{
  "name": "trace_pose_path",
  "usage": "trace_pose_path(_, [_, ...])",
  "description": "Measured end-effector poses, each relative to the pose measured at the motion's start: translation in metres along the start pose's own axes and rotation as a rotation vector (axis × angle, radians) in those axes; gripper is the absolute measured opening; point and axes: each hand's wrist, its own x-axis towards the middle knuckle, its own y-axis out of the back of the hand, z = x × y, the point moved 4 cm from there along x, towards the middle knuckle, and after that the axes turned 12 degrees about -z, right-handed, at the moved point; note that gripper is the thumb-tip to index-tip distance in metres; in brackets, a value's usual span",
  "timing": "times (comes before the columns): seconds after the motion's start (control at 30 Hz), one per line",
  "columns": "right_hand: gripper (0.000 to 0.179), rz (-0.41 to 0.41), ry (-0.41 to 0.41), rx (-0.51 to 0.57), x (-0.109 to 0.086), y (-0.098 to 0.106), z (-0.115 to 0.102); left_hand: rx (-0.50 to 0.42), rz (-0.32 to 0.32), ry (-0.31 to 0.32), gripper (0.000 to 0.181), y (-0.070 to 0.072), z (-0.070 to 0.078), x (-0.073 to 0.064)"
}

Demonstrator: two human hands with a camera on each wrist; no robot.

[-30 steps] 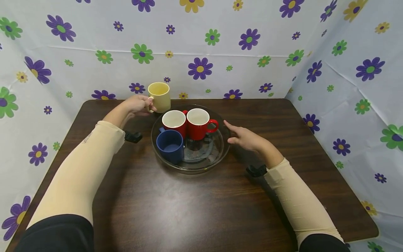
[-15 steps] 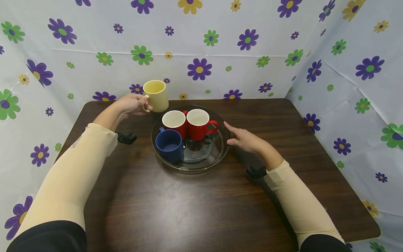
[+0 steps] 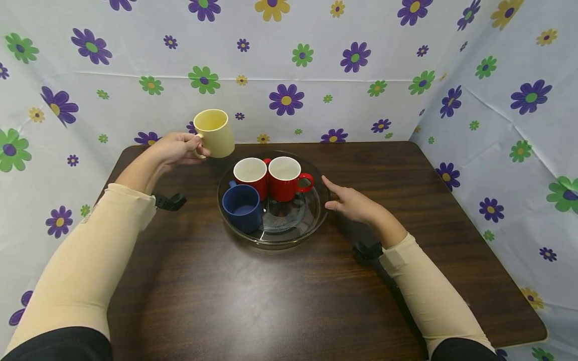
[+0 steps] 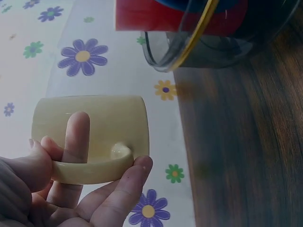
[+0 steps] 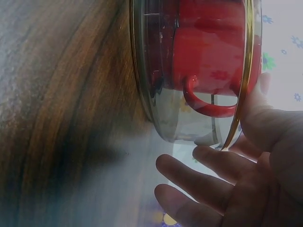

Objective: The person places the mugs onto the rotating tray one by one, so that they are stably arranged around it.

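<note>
Dark table; left-wrist view alone shows finger through yellow mug handle.

We can't read any txt, brand, no. or sign in these views. Closest we get is a faint greyish print on the L beige sleeve, near its cuff & along its outer edge, well to the L of the glass dish. We see it in the head view only; it's v. small & slanted, so we can't tell letters from nos. or a logo, & its wording is illegible to us.
</note>
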Motion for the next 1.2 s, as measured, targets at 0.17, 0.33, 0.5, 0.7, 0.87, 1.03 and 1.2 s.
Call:
trace_pose_path(0.17, [0.08,0.004,-0.002,-0.006,-0.001,-0.001,0.0,0.003,0.0,-0.038,0.034,-0.003,0.006,-0.014])
trace_pose_path(0.33, [0.08,0.009,0.001,-0.015,-0.002,-0.002,0.0,-0.002,-0.007,-0.078,0.034,-0.009,0.014,-0.028])
trace_pose_path(0.5, [0.08,0.022,0.011,-0.037,-0.003,-0.002,-0.001,-0.023,-0.013,-0.109,0.035,-0.017,0.021,-0.041])
trace_pose_path(0.7, [0.08,0.03,0.006,-0.035,-0.002,-0.003,0.0,-0.034,-0.019,-0.127,0.035,-0.025,0.027,-0.055])
trace_pose_path(0.87, [0.079,0.042,0.003,-0.04,-0.002,-0.005,0.001,-0.039,-0.026,-0.15,0.035,-0.029,0.031,-0.064])
trace_pose_path(1.03, [0.079,0.055,-0.006,-0.065,-0.003,-0.005,0.0,-0.044,-0.043,-0.158,0.035,-0.034,0.036,-0.071])
trace_pose_path(1.2, [0.08,0.073,-0.001,-0.087,-0.004,-0.005,-0.001,-0.016,-0.052,-0.155,0.034,-0.04,0.04,-0.076])
